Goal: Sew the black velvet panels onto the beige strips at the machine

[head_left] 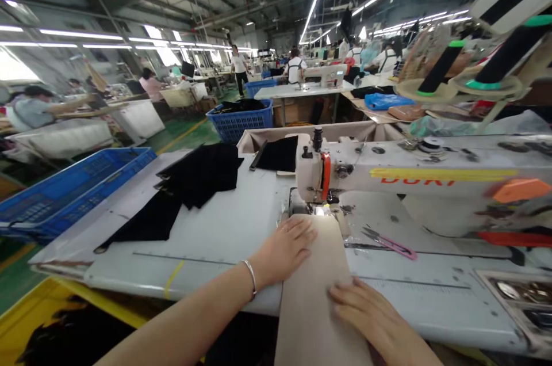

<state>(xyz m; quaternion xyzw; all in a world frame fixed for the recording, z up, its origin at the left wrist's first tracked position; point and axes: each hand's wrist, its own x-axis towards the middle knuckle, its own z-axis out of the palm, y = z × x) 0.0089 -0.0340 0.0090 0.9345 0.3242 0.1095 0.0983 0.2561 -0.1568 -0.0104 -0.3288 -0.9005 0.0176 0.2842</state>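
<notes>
A long beige fabric panel runs from under the sewing machine's head down over the table's front edge. My left hand lies flat on its left side, close to the needle area, fingers stretched out. Lower down, my right hand rests on the panel's right edge, fingers extended and slightly blurred. Neither hand grips the panel. The panel's far end is hidden beneath the presser foot. Pink-handled thread snips lie on the machine bed, right of the panel.
Black fabric pieces lie in a stack at the table's left. A blue crate stands beyond it, and a yellow bin with dark pieces sits below. Thread cones stand at the right. Several people work at machines behind.
</notes>
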